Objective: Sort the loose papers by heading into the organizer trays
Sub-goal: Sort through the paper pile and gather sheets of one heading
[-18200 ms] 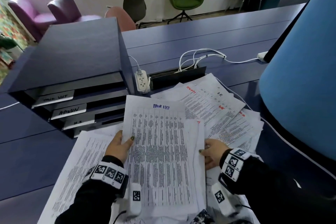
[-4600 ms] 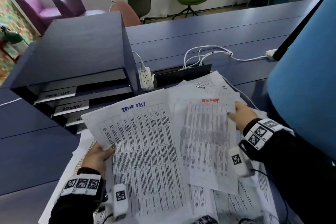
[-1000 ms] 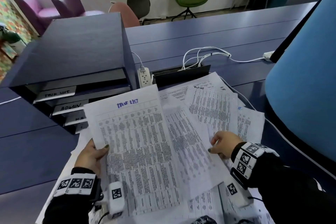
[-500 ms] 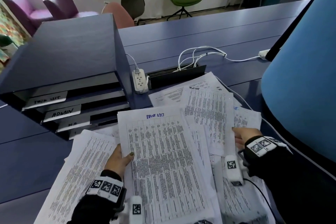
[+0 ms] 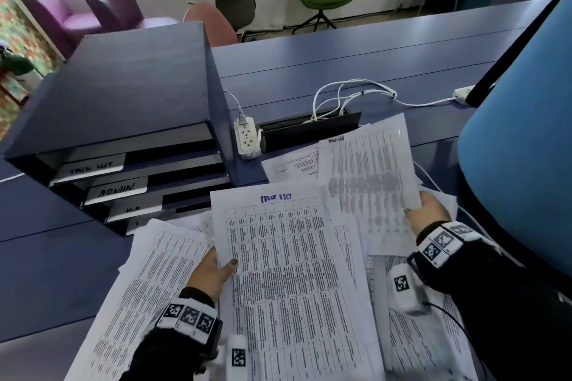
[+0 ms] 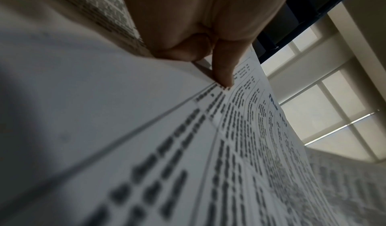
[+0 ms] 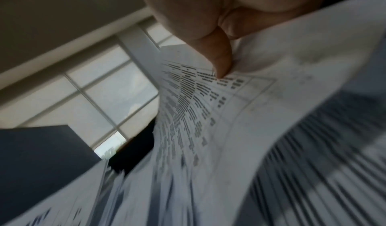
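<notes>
Holding a sheet in each hand now: left hand [image 5: 208,274] pinches the "TASK LIST" sheet [image 5: 288,272] at its left edge, thumb on top, fingers curled under, lower centre of frame; right hand [image 5: 428,215] grips a second sheet [image 5: 368,176] at its right edge, lifted and motion-blurred, centre right. Half a second ago the right hand was low on the pile and that sheet lay flat; it has since been picked up, and its heading looks like "task list" too, though blurred. Left-hand sheet has barely shifted. Right wrist view shows thumb [image 7: 219,61] pressed onto the paper; left wrist view shows the same kind of pinch. Loose papers [image 5: 148,281] remain spread over the bench [image 5: 325,65], lower half of frame. Organizer [image 5: 123,96] sits upper left, trays labelled "TASK LIST" [image 5: 91,168], "ADMIN" [image 5: 117,192] and a third, unreadable one below. Judgement: same-heading sheets are being collected into one batch, filing into the top tray comes next; most papers unsorted, task early.
</notes>
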`<move>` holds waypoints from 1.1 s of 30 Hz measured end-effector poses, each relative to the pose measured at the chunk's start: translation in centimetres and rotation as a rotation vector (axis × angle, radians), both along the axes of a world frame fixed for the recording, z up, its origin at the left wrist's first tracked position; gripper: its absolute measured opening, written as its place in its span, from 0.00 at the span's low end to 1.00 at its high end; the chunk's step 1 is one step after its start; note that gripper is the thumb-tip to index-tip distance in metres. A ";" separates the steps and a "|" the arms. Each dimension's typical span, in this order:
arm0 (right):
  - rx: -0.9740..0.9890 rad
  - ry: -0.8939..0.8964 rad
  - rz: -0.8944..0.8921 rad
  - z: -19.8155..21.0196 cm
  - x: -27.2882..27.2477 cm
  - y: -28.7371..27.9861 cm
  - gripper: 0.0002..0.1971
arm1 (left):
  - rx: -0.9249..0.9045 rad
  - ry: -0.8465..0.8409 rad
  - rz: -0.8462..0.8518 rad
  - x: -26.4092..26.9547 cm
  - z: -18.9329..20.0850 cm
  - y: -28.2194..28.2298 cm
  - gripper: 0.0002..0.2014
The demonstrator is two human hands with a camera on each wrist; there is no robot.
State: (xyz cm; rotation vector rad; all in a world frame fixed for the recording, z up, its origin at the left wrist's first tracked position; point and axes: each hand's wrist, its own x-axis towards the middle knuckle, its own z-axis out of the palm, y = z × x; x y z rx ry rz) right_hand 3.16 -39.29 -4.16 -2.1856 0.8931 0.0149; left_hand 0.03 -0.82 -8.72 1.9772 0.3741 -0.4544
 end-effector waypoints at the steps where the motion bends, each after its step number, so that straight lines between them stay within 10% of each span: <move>1: -0.020 -0.053 -0.033 0.7 0.1 -0.4 0.16 | 0.030 0.003 -0.002 0.0 0.2 -0.2 0.16; 12: -0.022 -0.387 -0.317 5.4 0.9 -4.6 0.17 | 0.105 -0.005 0.083 1.2 0.5 -1.2 0.23; 22: 0.127 0.081 0.204 0.8 -4.1 5.8 0.23 | 0.092 -0.005 0.047 1.2 1.2 -2.4 0.24; 33: 0.143 0.308 0.312 0.4 -5.9 10.3 0.21 | -0.102 0.006 0.215 0.9 0.5 -2.8 0.23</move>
